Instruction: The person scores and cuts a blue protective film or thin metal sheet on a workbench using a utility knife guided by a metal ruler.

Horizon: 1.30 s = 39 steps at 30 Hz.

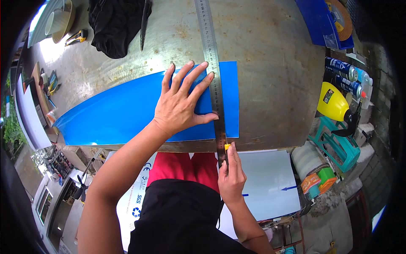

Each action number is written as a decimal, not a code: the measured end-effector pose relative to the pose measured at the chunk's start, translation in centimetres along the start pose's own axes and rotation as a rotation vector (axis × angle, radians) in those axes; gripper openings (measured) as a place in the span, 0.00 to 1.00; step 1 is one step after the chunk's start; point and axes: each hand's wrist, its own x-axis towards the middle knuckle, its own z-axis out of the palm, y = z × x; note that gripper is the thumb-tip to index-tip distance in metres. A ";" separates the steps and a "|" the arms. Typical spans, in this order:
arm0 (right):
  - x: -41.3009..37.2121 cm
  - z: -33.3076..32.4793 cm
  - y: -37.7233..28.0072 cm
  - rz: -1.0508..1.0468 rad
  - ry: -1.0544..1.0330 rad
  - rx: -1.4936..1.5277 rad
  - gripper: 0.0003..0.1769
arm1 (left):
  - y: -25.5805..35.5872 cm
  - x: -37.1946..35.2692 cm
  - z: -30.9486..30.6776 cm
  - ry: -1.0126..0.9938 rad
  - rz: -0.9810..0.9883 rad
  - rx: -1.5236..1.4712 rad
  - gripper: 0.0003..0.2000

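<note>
A blue sheet [118, 111] with a curved left end lies on the metal tabletop [270, 93]. Across its right part runs a long steel ruler [207, 34], leaving a strip of blue on the far side. My left hand [178, 99] is spread flat over the sheet, its thumb and some fingertips resting on the ruler. Down at the table's front edge, my right hand [231, 180] grips a yellow utility knife [227, 147], whose tip is right beside the ruler's edge. Most of the knife's handle is hidden by the fingers.
Behind the sheet are a black cloth [116, 25] and another yellow-black utility knife [77, 37]. At the right stand a blue bin [315, 21], spray cans [340, 67], a yellow spray bottle [332, 101] and a green stool [338, 146].
</note>
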 end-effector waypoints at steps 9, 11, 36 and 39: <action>0.0 0.0 0.0 0.000 -0.004 0.012 0.33 | 0.0 0.0 0.1 -0.001 -0.007 0.015 0.51; 0.0 0.0 0.0 -0.005 -0.002 0.004 0.33 | 0.1 0.0 0.1 -0.001 -0.009 0.012 0.51; -0.1 0.1 0.0 0.006 -0.003 0.013 0.34 | 0.0 0.0 0.2 0.015 -0.015 0.005 0.51; 0.0 0.1 -0.1 0.002 0.000 0.001 0.34 | 0.0 0.0 0.2 0.021 -0.014 0.006 0.52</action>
